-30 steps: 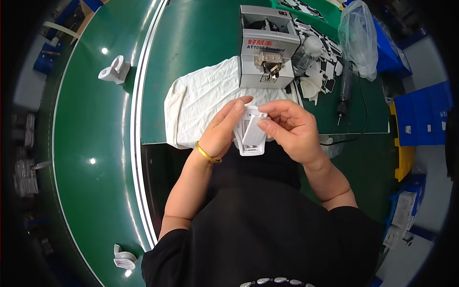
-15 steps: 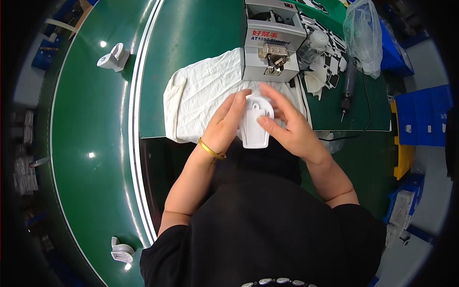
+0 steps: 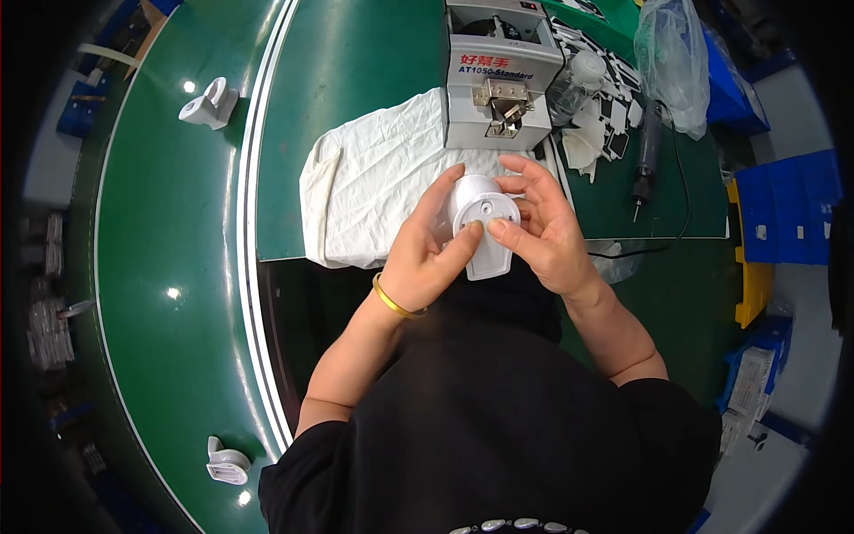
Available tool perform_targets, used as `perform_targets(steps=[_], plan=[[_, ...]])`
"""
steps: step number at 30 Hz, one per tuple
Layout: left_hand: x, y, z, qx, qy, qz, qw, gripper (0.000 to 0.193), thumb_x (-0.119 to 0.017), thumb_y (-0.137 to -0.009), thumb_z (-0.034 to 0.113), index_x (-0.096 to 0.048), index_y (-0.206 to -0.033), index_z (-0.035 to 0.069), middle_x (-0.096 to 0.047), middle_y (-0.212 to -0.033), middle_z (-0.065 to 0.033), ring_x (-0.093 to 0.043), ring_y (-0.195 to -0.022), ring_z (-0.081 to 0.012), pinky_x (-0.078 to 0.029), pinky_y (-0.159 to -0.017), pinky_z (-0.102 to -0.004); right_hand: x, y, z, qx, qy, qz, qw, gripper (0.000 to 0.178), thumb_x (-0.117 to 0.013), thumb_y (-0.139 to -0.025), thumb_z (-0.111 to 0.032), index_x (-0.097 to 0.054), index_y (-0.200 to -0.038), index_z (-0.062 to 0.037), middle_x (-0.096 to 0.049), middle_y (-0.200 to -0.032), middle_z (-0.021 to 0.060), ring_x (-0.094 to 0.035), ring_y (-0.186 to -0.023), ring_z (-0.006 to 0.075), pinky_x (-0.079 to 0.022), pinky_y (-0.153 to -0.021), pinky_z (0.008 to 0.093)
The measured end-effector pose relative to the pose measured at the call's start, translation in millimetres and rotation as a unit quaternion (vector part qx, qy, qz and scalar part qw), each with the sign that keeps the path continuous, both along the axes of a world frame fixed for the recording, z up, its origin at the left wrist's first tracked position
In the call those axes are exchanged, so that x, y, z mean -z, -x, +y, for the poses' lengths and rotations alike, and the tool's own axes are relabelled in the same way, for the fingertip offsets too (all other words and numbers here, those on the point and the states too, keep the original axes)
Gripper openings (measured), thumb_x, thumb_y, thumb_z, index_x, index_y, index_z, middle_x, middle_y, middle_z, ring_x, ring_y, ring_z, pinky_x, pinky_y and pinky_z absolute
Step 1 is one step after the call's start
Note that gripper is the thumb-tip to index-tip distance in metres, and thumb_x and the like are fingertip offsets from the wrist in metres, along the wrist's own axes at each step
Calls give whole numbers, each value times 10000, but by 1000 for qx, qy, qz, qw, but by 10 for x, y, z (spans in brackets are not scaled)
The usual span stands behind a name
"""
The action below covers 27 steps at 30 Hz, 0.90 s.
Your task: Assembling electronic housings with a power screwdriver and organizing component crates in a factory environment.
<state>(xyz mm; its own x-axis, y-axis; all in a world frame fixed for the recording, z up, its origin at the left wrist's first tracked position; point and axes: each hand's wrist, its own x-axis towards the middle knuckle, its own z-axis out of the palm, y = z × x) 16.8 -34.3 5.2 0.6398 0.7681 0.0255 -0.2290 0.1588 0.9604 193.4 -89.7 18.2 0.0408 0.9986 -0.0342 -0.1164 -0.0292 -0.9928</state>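
Note:
A white plastic housing (image 3: pixel 488 260) with a round upper end and a tapered flat lower end is held in front of my body, above the near edge of the bench. My left hand (image 3: pixel 429 251), with a gold bangle at its wrist, grips it from the left, thumb pressed on its face. From the other side my right hand (image 3: pixel 550 242) holds it too, its thumb beside the left one near the middle. A small hole shows in the round end. Parts of both hands' fingers are hidden behind the housing.
A grey benchtop machine (image 3: pixel 496 111) stands beyond my hands, on a white cloth (image 3: pixel 374 182). To its right are black-and-white flat pieces (image 3: pixel 614 111), an electric screwdriver (image 3: pixel 644 169) and a clear bag (image 3: pixel 672 67). White parts (image 3: pixel 210 104) sit on the green conveyor (image 3: pixel 169 356). Blue bins (image 3: pixel 792 214) hang right.
The housing has turned and tilted in my hands, so more of its round end shows. My left thumb has come onto its face beside the right thumb.

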Motion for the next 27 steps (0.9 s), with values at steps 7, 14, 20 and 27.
perform_targets(steps=[7,14,20,27], plan=[[11,-28,-15,-37,-249,106,962,917,-797,-747,119,-252,-1468,-33,-413,-1415,-227,-478,-1264,-318,-417,-1025,-389,48,-129,-3,30,42,27,998,677,-675,-851,-44,-316,-1424,-44,-521,-1212,139,-582,-1028,172,-484,-879,294],[-34,-67,5,-72,-372,145,914,830,-872,-582,111,-504,-1326,90,-444,-1399,-220,-467,-1261,-402,-440,-1011,-419,170,-1093,178,215,-51,-106,970,459,-684,-883,-149,-536,-1294,-8,-609,-1142,95,-605,-1005,149,-490,-877,286],[-40,-114,-17,-69,-377,178,907,793,-875,-580,130,-537,-1297,101,-451,-1400,-219,-502,-1229,-393,-470,-975,-408,532,-2648,312,418,124,-550,712,732,-792,-749,-394,-537,-1298,16,-596,-1225,189,-609,-1078,278,-467,-932,371],[256,-132,-97,-38,-405,227,885,778,-876,-589,196,-568,-1302,150,-405,-1436,-233,-524,-1197,-406,-486,-948,-402,727,-2862,473,437,189,-400,783,679,-787,-730,-302,-539,-1257,48,-628,-1142,177,-626,-1032,265,-499,-866,374]])
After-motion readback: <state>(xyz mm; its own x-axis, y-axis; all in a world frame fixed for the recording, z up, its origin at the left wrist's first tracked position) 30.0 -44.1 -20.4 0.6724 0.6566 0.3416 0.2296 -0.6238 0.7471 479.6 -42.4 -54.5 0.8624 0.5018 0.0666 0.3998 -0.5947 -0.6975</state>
